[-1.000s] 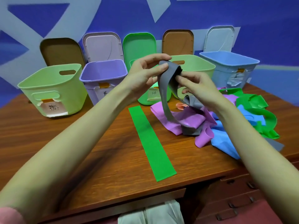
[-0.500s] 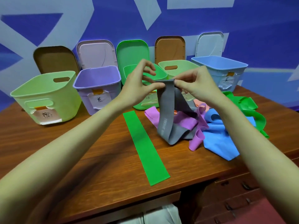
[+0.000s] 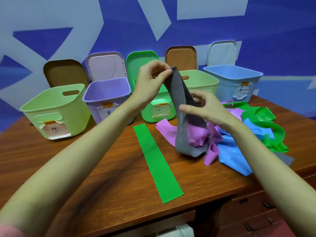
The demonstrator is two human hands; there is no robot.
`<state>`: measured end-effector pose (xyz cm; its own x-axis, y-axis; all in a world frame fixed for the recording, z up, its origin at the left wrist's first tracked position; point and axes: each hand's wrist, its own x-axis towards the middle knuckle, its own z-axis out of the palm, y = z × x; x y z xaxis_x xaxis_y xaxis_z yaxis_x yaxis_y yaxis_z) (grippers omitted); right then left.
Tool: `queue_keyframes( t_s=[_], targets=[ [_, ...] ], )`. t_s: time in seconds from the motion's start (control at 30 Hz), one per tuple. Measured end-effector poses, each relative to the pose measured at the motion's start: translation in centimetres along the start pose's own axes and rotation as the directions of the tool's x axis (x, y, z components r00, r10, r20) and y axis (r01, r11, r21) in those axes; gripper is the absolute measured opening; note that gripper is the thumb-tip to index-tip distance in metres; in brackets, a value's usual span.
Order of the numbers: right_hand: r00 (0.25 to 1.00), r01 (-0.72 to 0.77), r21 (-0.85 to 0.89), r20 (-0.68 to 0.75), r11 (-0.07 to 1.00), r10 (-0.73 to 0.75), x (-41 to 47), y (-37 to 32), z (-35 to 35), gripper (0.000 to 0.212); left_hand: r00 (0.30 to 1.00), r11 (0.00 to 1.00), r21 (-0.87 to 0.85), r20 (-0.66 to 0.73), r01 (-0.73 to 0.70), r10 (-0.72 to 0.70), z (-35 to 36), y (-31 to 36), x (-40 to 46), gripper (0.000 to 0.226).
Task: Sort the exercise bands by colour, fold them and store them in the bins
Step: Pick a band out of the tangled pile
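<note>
Grey band lifted out of the tangle

The left hand [image 3: 150, 82] pinches the grey band's [image 3: 182, 106] top end; the right hand [image 3: 203, 106] grips it lower down — its long axis hangs near-vertical, tail resting on the heap of bands [image 3: 230, 144] on the worktop [image 3: 102, 168], bins [image 3: 106, 93] just behind.

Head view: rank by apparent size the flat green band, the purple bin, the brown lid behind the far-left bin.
1. Purple bin, largest.
2. Flat green band; it lies nearer the camera, so the gap to the bin is unsure.
3. Brown lid, smallest; partly hidden by the light green bin.
</note>
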<state>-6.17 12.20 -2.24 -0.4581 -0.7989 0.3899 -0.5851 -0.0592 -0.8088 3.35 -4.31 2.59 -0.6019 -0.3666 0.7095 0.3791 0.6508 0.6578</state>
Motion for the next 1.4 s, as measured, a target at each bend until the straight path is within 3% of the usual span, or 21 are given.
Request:
queue_keyframes(
  t_s=[0.1, 0.23, 0.37, 0.47, 0.53, 0.6, 0.73, 0.9, 0.97, 1.07, 1.13, 1.2, 1.27, 1.3, 1.33, 1.4],
  targets=[
    [0.991, -0.11, -0.132, 0.058, 0.985, 0.118, -0.3, 0.4, -0.1, 0.048, 0.997, 0.998, -0.063, -0.076, 0.029, -0.034, 0.8, 0.5, 1.8, 0.018],
    [0.974, -0.172, 0.064, 0.158, 0.983, 0.16, -0.9, 0.9, -1.0, 0.03, 0.98, 0.992, -0.093, -0.167, 0.09, -0.105, 1.4, 0.2, 3.9, 0.012],
    [0.989, -0.146, 0.219, 0.033, 0.965, 0.142, -1.4, 1.1, -2.2, 0.01, 0.957, 0.977, -0.132, -0.216, 0.169, -0.195, 1.5, -1.1, 4.6, 0.006],
    [0.985, -0.039, 0.257, -0.155, 0.966, 0.081, -1.3, 0.7, -2.9, 0.011, 0.916, 0.942, -0.247, -0.274, 0.229, -0.295, 1.3, -1.5, 4.8, 0.006],
    [0.98, 0.004, 0.166, -0.196, 0.986, 0.029, -1.1, 0.1, -3.6, 0.019, 0.908, 0.929, -0.294, -0.284, 0.223, -0.308, 1.1, -1.3, 4.9, 0.005],
    [0.994, -0.025, 0.044, -0.103, 0.999, 0.029, -1.5, -0.7, -4.4, 0.022, 0.907, 0.935, -0.291, -0.306, 0.201, -0.29, 0.9, -1.2, 4.9, 0.005],
    [0.978, -0.175, -0.093, 0.099, 0.98, 0.184, -2.9, -1.2, -5.3, 0.015, 0.904, 0.952, -0.248, -0.342, 0.178, -0.258, 0.2, -1.4, 4.0, 0.008],
    [0.992, -0.112, -0.317, -0.091, 0.942, 0.087, -4.0, 0.1, -4.7, 0.011, 0.905, 0.948, -0.224, -0.311, 0.227, -0.29, -0.2, -2.5, 2.1, 0.005],
    [0.985, -0.17, -0.326, -0.086, 0.93, 0.149, -4.5, 0.4, -5.2, 0.016, 0.891, 0.927, -0.255, -0.295, 0.276, -0.347, 0.2, -2.8, 1.5, 0.011],
    [0.954, -0.236, -0.303, 0.111, 0.923, 0.28, -5.7, 0.9, -5.5, 0.031, 0.852, 0.846, -0.416, -0.25, 0.335, -0.46, 0.5, -3.1, 0.6, 0.014],
    [0.937, -0.257, -0.187, 0.19, 0.948, 0.292, -6.4, 1.4, -5.4, 0.034, 0.814, 0.788, -0.509, -0.254, 0.347, -0.522, 0.4, -3.2, 0.0, 0.014],
    [0.943, -0.3, 0.093, 0.179, 0.949, 0.281, -6.7, 2.0, -5.2, 0.038, 0.744, 0.729, -0.601, -0.312, 0.327, -0.591, 0.1, -3.3, -0.5, 0.016],
    [0.938, -0.345, 0.394, 0.106, 0.852, 0.331, -6.3, 2.5, -4.9, 0.039, 0.624, 0.632, -0.725, -0.365, 0.276, -0.691, -0.3, -3.4, -0.8, 0.026],
    [0.936, -0.337, 0.463, 0.067, 0.82, 0.347, -6.0, 2.7, -4.8, 0.036, 0.57, 0.574, -0.784, -0.367, 0.235, -0.735, -0.5, -3.5, -1.0, 0.028],
    [0.935, -0.329, 0.447, 0.029, 0.832, 0.355, -5.7, 2.7, -4.6, 0.029, 0.536, 0.533, -0.821, -0.362, 0.204, -0.763, -0.6, -3.6, -1.3, 0.029],
    [0.934, -0.344, 0.231, -0.013, 0.91, 0.356, -5.3, 2.8, -4.1, 0.01, 0.522, 0.501, -0.847, -0.35, 0.18, -0.778, -0.8, -3.7, -1.6, 0.029]
  ],
)
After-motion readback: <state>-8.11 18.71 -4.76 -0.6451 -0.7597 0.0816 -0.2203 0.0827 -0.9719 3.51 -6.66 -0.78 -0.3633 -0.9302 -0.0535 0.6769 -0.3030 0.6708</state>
